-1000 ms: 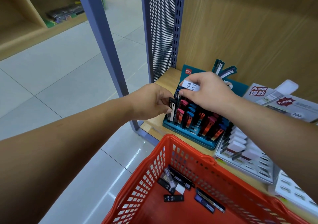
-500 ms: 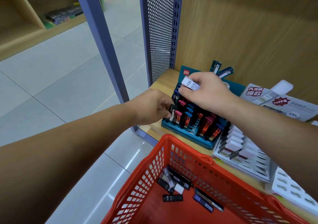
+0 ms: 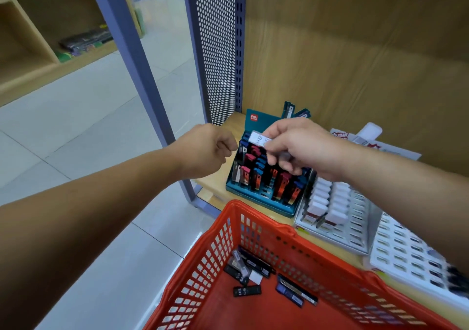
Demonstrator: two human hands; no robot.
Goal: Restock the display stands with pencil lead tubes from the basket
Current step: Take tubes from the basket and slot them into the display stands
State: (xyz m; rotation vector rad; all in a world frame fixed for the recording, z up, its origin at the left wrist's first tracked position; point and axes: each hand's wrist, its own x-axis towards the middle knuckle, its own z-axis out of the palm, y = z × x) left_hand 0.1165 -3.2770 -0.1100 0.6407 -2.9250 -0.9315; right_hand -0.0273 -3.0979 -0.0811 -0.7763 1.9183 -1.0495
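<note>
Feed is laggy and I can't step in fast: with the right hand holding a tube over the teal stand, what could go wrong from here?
1. The right hand pinches the white tube near one end above the teal stand; it might slip and drop among the upright tubes.
2. Those slots look crowded, so pushing it in may tilt neighbours.

The basket [image 3: 264,224], tubes [image 3: 247,291] lying in it, sits before the shelf [image 3: 233,126]; on that, the left stand [image 3: 258,201] seemingly touches the right stand [image 3: 355,228].
</note>
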